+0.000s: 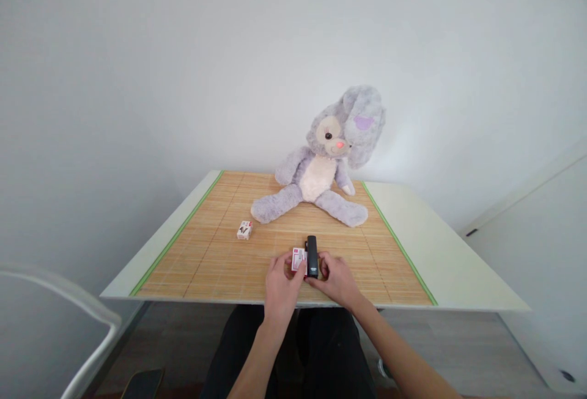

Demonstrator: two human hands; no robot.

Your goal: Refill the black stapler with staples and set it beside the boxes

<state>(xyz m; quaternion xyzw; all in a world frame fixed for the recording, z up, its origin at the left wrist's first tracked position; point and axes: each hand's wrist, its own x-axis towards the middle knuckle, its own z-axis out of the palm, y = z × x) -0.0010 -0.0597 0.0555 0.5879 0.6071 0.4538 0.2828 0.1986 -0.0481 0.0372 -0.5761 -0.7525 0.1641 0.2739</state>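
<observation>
Near the front edge of the bamboo mat, my left hand (283,287) grips a small white box with red markings (298,256), its thumb lying across the box's near right corner. Right beside that box stands a black stapler (312,255), pointing away from me. My right hand (337,278) closes on the stapler's right side and near end, thumb at the front. Box and stapler are side by side, and I cannot tell whether they touch. Farther left on the mat lies another small white box with a dark picture (244,230), apart from both hands.
A grey plush rabbit (320,173) sits at the back of the bamboo mat (206,264), legs spread toward me. The mat covers the middle of a white table (449,252) against the wall. A white curved bar (82,298) is at the left, and a dark phone-like object (143,384) lies below.
</observation>
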